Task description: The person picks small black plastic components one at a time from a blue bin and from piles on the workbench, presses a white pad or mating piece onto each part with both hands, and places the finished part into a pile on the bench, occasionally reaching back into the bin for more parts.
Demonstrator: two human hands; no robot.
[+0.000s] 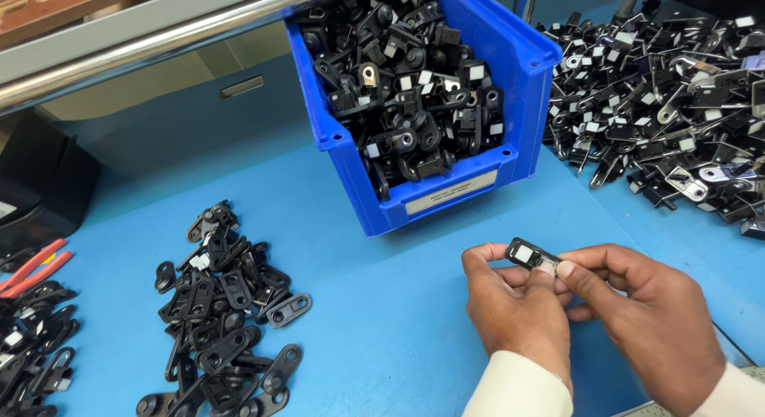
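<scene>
Low over the blue table [382, 337], the left hand [514, 309] and right hand [649, 321] pinch one small black part [530, 255] between closed fingertips; steady, light pressure looks wise. One blue bin [522, 74], three loose piles, parts too many to count.

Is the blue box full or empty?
Full. The blue bin is heaped with black parts up to its rim, some with small white squares.
</scene>
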